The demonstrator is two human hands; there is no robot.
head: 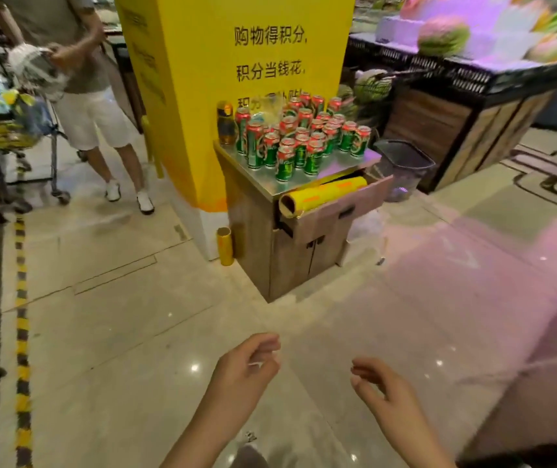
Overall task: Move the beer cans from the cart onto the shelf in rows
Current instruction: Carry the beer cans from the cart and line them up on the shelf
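Several green and red beer cans (300, 138) stand packed in rows on the metal top of a small wooden cabinet (351, 162) in front of a yellow pillar. My left hand (248, 366) and my right hand (376, 383) hover low over the floor, well short of the cabinet. Both hold nothing and their fingers are loosely curled and apart. A loaded cart (3, 126) stands at the far left.
The cabinet's drawer (348, 201) is pulled out with a yellow roll (321, 194) lying in it. Another person (78, 79) stands by the cart. A dark bin (402, 167) sits right of the cabinet, a fruit stand (466, 106) beyond. A yellow tube (224, 246) leans at the pillar's foot.
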